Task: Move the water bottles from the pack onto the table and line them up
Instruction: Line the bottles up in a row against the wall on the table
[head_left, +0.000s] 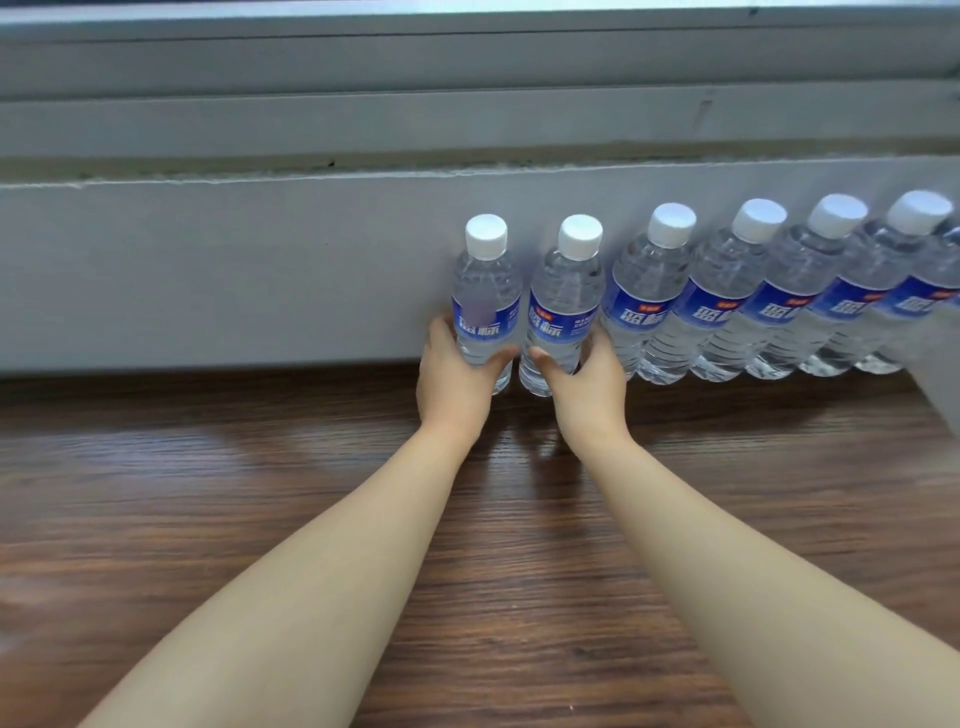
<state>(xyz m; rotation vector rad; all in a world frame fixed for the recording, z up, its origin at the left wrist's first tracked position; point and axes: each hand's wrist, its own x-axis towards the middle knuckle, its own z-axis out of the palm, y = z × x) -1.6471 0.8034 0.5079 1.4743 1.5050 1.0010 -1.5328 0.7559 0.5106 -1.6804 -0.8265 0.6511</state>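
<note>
Far left: bare dark brown wood-grain table (208, 493), w/ a pale grey wall ledge (208, 270) running along its back edge and a grey window frame (363, 67) above that.

My left hand (454, 382) is wrapped round the lower body of the first clear plastic water bottle w/ white cap and blue label (485, 296). Fingers curl behind it, thumb comes across the front just under the label. Bottle is upright, base at the table by the ledge; can't tell if it's fully set down, my hand hides part of the bottom.

Just beside it, nearly touching, my right hand (587, 384) grips the second clear bottle, same white cap and blue label (563, 306). Thumb is across the front low down, fingers curled round the right side. Also upright, base at table level near the ledge.

Right of my hands: a row of more clear water bottles w/ white caps and blue labels (753, 296), packed shoulder to shoulder along the ledge, touching each other, running out to the right edge of view. At least five caps show; they look tilted, prob. lens distortion. The nearest one sits right against my right hand's fingers.

Far right edge: a blurry pale grey shape (940, 384), can't tell what it is.
</note>
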